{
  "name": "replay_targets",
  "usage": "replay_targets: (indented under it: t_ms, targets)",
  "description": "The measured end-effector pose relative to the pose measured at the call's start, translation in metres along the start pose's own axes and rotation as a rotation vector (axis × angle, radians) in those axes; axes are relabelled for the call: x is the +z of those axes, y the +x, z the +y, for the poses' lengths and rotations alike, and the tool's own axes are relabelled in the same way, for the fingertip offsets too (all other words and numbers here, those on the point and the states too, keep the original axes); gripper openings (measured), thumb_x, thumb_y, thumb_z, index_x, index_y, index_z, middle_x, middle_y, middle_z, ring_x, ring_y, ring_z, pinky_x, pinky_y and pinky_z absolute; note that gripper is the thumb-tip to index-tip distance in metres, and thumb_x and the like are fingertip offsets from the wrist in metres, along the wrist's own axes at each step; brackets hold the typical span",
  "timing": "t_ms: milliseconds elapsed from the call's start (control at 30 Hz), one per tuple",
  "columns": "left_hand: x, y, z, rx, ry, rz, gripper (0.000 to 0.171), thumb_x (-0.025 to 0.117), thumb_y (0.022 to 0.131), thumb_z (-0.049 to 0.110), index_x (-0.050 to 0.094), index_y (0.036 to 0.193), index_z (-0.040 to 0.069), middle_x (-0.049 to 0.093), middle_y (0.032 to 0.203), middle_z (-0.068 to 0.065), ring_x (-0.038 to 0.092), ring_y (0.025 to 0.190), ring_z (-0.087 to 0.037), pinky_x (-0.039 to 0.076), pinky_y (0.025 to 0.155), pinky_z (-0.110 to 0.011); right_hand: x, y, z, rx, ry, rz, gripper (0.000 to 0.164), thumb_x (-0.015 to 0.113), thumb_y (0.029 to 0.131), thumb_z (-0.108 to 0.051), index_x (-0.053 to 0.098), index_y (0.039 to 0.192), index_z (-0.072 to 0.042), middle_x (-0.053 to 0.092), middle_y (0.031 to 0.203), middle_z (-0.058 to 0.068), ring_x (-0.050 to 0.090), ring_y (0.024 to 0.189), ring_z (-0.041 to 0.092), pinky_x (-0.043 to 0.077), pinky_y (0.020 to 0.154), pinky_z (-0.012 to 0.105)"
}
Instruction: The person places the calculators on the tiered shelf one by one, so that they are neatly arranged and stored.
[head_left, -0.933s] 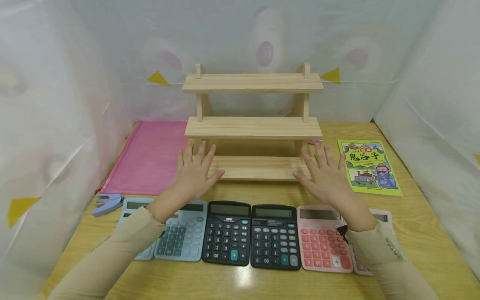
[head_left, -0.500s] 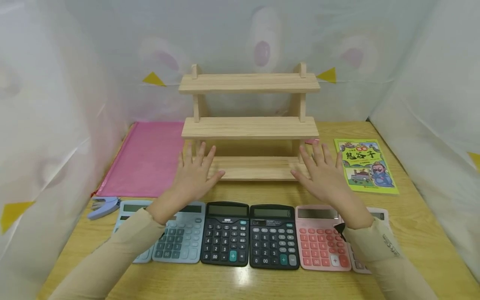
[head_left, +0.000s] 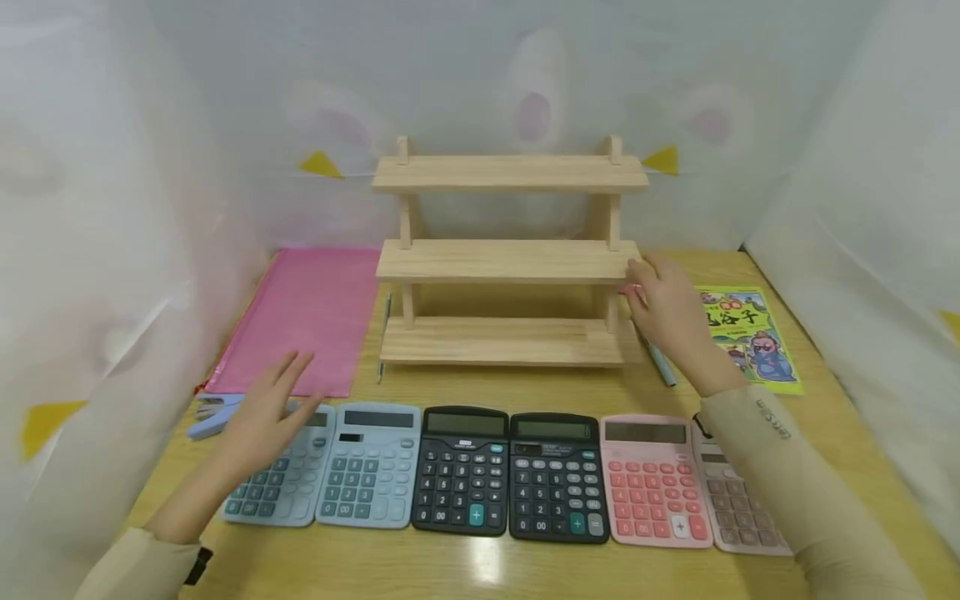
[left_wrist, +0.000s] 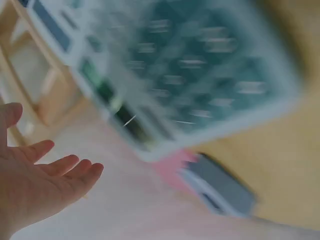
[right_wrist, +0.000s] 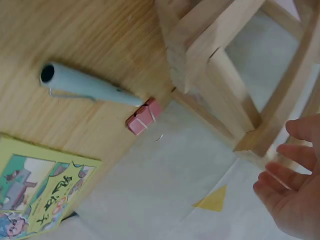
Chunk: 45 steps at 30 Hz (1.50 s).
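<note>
A three-tier wooden display shelf (head_left: 510, 260) stands at the back of the table. My right hand (head_left: 669, 315) is by the right end of its middle board, fingers loosely bent; the right wrist view shows nothing held in that hand (right_wrist: 295, 175). Over the leftmost light blue calculator (head_left: 276, 490) my left hand (head_left: 262, 421) hovers with fingers spread, holding nothing. A second light blue calculator (head_left: 369, 475), two black ones (head_left: 461, 475), a pink one (head_left: 657, 487) and a mauve one (head_left: 742, 504) continue the row in front of the shelf.
A pink zip pouch (head_left: 303, 317) lies left of the shelf, with a light blue tool (head_left: 216, 414) before it. To the right are a pale teal pen (head_left: 662, 367), a pink binder clip (right_wrist: 144, 116) and a yellow-green book (head_left: 757, 342). A thin pen (head_left: 383, 333) lies at left.
Both hands have left their places before the bottom board. The left hand moved left and nearer, above the blue calculators; the right moved up and slightly right to the middle board's end.
</note>
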<state>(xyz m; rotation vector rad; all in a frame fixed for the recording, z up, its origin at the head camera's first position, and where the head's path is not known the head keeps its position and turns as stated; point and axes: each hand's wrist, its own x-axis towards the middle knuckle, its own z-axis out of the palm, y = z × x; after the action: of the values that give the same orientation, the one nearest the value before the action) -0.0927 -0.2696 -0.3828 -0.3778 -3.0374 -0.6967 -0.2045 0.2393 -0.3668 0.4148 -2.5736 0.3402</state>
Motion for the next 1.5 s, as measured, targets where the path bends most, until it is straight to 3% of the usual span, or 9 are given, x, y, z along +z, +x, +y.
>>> replay_targets:
  t_ms: [167, 300, 667, 767, 900, 1067, 1200, 1367, 1500]
  targets:
    - [0.009, -0.008, -0.035, -0.033, -0.057, -0.007, 0.056, 0.047, 0.096, 0.03, 0.032, 0.14, -0.002, 0.031, 0.142, -0.033, 0.031, 0.126, -0.053, 0.03, 0.097, -0.07, 0.003, 0.001, 0.018, -0.013, -0.04, 0.006, 0.028, 0.062, 0.086, -0.007, 0.063, 0.111, 0.005, 0.062, 0.107, 0.025, 0.059, 0.094, 0.041, 0.053, 0.075, 0.052]
    - [0.014, -0.006, -0.052, -0.072, -0.178, -0.064, 0.057, 0.044, 0.097, 0.032, 0.03, 0.141, -0.003, 0.032, 0.143, -0.031, 0.031, 0.128, -0.051, 0.032, 0.098, -0.068, 0.003, 0.002, 0.02, 0.001, -0.032, 0.021, 0.025, 0.064, 0.085, -0.006, 0.065, 0.107, 0.005, 0.063, 0.104, 0.023, 0.059, 0.093, 0.04, 0.052, 0.078, 0.052]
    - [0.014, -0.011, -0.078, -0.297, -0.433, -0.146, 0.054, 0.039, 0.099, 0.023, 0.023, 0.144, -0.002, 0.024, 0.146, -0.033, 0.023, 0.134, -0.051, 0.026, 0.108, -0.063, 0.003, 0.014, 0.011, -0.005, -0.022, 0.012, 0.019, 0.067, 0.082, -0.005, 0.069, 0.097, 0.005, 0.067, 0.096, 0.021, 0.062, 0.085, 0.037, 0.054, 0.072, 0.049]
    - [0.015, -0.013, -0.084, -0.36, -0.463, -0.158, 0.052, 0.038, 0.1, 0.024, 0.026, 0.143, -0.001, 0.025, 0.146, -0.033, 0.025, 0.134, -0.048, 0.034, 0.108, -0.055, 0.003, 0.016, 0.01, -0.009, -0.021, 0.015, 0.019, 0.067, 0.082, -0.006, 0.069, 0.097, 0.005, 0.067, 0.095, 0.021, 0.062, 0.085, 0.037, 0.054, 0.071, 0.049]
    - [0.012, -0.016, -0.091, -0.392, -0.485, -0.185, 0.056, 0.036, 0.1, 0.032, 0.028, 0.142, -0.003, 0.029, 0.145, -0.03, 0.033, 0.132, -0.038, 0.045, 0.095, -0.022, 0.006, 0.016, 0.009, -0.011, -0.02, 0.032, 0.019, 0.068, 0.081, -0.007, 0.07, 0.096, 0.004, 0.067, 0.095, 0.021, 0.062, 0.084, 0.036, 0.054, 0.071, 0.049]
    - [-0.002, -0.023, -0.097, -0.4, -0.513, -0.158, 0.061, 0.04, 0.098, 0.033, 0.031, 0.136, -0.013, 0.061, 0.119, -0.009, 0.054, 0.097, 0.006, 0.044, 0.074, -0.004, 0.011, 0.015, 0.008, -0.026, -0.007, 0.054, 0.02, 0.069, 0.081, -0.008, 0.07, 0.096, 0.005, 0.067, 0.094, 0.02, 0.062, 0.085, 0.037, 0.053, 0.074, 0.049]
    - [-0.022, -0.026, -0.095, -0.372, -0.541, -0.08, 0.049, 0.043, 0.098, 0.027, 0.04, 0.129, -0.011, 0.058, 0.086, 0.028, 0.053, 0.078, 0.013, 0.046, 0.068, -0.007, 0.014, 0.015, 0.006, -0.026, -0.002, 0.056, 0.02, 0.069, 0.081, -0.007, 0.07, 0.097, 0.005, 0.067, 0.096, 0.02, 0.061, 0.086, 0.037, 0.053, 0.075, 0.048]
    - [-0.051, -0.011, -0.072, -0.351, -0.676, -0.024, 0.036, 0.048, 0.095, 0.029, 0.047, 0.126, 0.01, 0.063, 0.084, 0.027, 0.06, 0.075, 0.006, 0.051, 0.062, -0.012, 0.016, 0.015, 0.005, -0.013, -0.005, 0.048, 0.019, 0.067, 0.082, -0.007, 0.07, 0.098, 0.004, 0.067, 0.097, 0.02, 0.062, 0.088, 0.037, 0.053, 0.077, 0.048]
    - [-0.049, 0.029, -0.025, -0.36, -0.652, -0.064, 0.056, 0.048, 0.094, 0.037, 0.039, 0.136, 0.0, 0.066, 0.1, 0.013, 0.06, 0.085, 0.006, 0.053, 0.073, -0.011, 0.018, 0.014, 0.004, -0.011, -0.001, 0.063, 0.019, 0.068, 0.081, -0.008, 0.07, 0.097, 0.003, 0.067, 0.096, 0.019, 0.061, 0.088, 0.037, 0.052, 0.078, 0.048]
